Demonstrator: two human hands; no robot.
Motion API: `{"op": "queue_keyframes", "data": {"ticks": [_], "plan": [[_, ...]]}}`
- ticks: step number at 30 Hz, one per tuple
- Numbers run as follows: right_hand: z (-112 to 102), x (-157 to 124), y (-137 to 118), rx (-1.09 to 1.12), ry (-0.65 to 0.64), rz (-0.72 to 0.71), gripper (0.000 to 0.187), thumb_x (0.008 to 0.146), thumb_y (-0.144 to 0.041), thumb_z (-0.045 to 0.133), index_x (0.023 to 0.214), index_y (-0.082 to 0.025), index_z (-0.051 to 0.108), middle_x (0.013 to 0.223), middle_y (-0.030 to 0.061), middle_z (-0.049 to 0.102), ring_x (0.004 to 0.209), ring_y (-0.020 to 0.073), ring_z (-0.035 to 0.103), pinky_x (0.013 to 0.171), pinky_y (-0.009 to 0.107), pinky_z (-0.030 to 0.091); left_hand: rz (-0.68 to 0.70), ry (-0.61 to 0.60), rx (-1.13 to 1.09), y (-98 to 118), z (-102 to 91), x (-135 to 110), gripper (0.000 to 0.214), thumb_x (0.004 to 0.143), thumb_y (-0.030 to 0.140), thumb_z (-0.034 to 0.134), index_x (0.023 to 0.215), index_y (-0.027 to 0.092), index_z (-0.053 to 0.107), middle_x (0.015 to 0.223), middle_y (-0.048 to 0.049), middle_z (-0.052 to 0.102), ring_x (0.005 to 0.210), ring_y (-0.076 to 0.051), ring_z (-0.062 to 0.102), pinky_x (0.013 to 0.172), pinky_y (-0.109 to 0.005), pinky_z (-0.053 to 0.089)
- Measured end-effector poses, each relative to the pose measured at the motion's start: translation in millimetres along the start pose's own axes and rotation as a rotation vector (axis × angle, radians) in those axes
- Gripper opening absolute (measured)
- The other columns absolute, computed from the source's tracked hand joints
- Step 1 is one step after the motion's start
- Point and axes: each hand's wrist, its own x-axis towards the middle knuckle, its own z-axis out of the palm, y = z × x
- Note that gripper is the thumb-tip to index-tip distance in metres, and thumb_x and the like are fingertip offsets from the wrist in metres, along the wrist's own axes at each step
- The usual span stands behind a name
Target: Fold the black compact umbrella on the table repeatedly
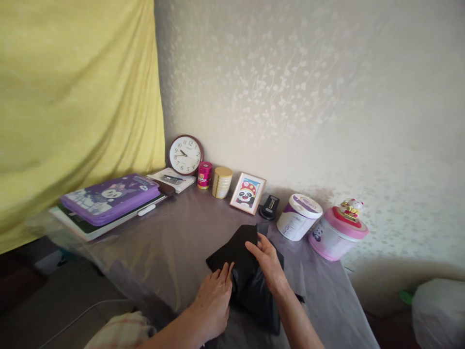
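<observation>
A black plastic bag (238, 252) lies on the grey table (170, 237) in front of me, partly folded. My left hand (214, 295) rests flat on its near left part, fingers stretched out together. My right hand (267, 259) lies on top of the bag near its middle, fingers extended and pressing the black sheet down. Neither hand grips it that I can see.
Along the wall stand a round clock (185, 154), a red can (204, 175), a cream tin (222, 182), a panda picture frame (247, 193), a small black device (269, 207), a white-purple tub (299, 216) and a pink tub (337, 232). A purple case (111, 196) lies left by a yellow curtain (72, 97).
</observation>
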Motion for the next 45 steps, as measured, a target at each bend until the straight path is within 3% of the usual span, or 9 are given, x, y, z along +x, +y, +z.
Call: {"op": "queue_keyframes", "data": {"ticks": [9,16,21,24,26,28,32,40,45], "plan": [[13,36,30,-0.559,0.073,-0.017,0.052,0.071,-0.029,0.064,0.120,-0.017,0.052,0.079,0.0028,0.070,0.075,0.0211,0.067,0.064,0.030,0.052,-0.046,0.002,-0.009,-1,-5.6,-2,0.066,0.067,0.020,0.060,0.129,0.005,0.044,0.133,-0.0204,0.047,0.122,-0.032,0.044,0.102,-0.044,0.035],[15,39,35,-0.785,0.103,-0.024,0.055,0.071,-0.026,0.065,0.123,-0.014,0.052,0.081,0.0041,0.070,0.084,0.0225,0.065,0.075,0.031,0.048,-0.056,0.014,0.008,-4,-9.6,-9,0.061,0.075,0.023,0.057,0.131,0.006,0.041,0.133,-0.0206,0.048,0.120,-0.032,0.047,0.099,-0.045,0.037],[15,39,32,-0.902,0.108,0.003,0.059,0.073,-0.030,0.065,0.126,-0.009,0.050,0.086,0.0080,0.069,0.094,0.0244,0.063,0.080,0.031,0.045,-0.048,0.234,0.051,0,-27.9,-12,0.026,0.088,0.020,0.038,0.102,0.014,0.059,0.099,-0.0110,0.062,0.092,-0.025,0.059,0.081,-0.040,0.048],[16,39,31,-0.940,0.105,0.016,0.058,0.074,-0.031,0.064,0.126,-0.011,0.050,0.086,0.0073,0.069,0.095,0.0236,0.063,0.080,0.029,0.045,0.137,0.337,0.112,8,-29.9,-9,0.028,0.090,0.018,0.032,0.083,0.018,0.059,0.087,-0.0063,0.061,0.084,-0.022,0.058,0.076,-0.038,0.048],[16,40,30,-0.955,0.098,0.017,0.059,0.073,-0.032,0.065,0.126,-0.011,0.050,0.089,0.0078,0.069,0.097,0.0236,0.063,0.080,0.029,0.045,0.289,0.341,0.143,12,-22.5,-6,0.028,0.091,0.019,0.034,0.087,0.017,0.061,0.090,-0.0060,0.062,0.088,-0.022,0.058,0.080,-0.039,0.047],[16,40,31,-0.964,0.085,0.008,0.059,0.073,-0.032,0.065,0.126,-0.011,0.050,0.090,0.0079,0.069,0.096,0.0235,0.063,0.080,0.029,0.044,0.362,0.358,0.152,12,-11.2,-2,0.028,0.091,0.022,0.038,0.107,0.015,0.059,0.111,-0.0094,0.062,0.106,-0.024,0.054,0.094,-0.040,0.042],[17,40,32,-0.968,0.045,-0.029,0.054,0.074,-0.029,0.063,0.124,-0.012,0.052,0.077,0.0040,0.069,0.086,0.0233,0.064,0.074,0.030,0.045,0.279,0.274,0.083,4,5.6,2,0.047,0.091,0.031,0.042,0.135,0.013,0.040,0.142,-0.0120,0.041,0.131,-0.025,0.035,0.109,-0.042,0.027],[14,27,25,-0.822,-0.159,-0.165,0.030,0.088,-0.036,0.048,0.110,-0.020,0.061,0.072,-0.0003,0.069,0.073,0.0169,0.066,0.069,0.027,0.048,0.162,0.148,-0.070,2,5.6,0,0.054,0.090,0.028,0.040,0.142,0.015,0.028,0.150,-0.0098,0.025,0.137,-0.025,0.025,0.112,-0.041,0.022],[-13,10,30,-0.847,-0.127,-0.492,0.022,0.089,-0.030,0.048,0.095,-0.023,0.068,0.093,0.0040,0.069,0.091,0.0184,0.062,0.085,0.032,0.048,0.168,0.123,-0.102,3,4.5,1,0.056,0.088,0.025,0.040,0.142,0.014,0.029,0.150,-0.0099,0.023,0.136,-0.026,0.025,0.109,-0.042,0.028]]}}
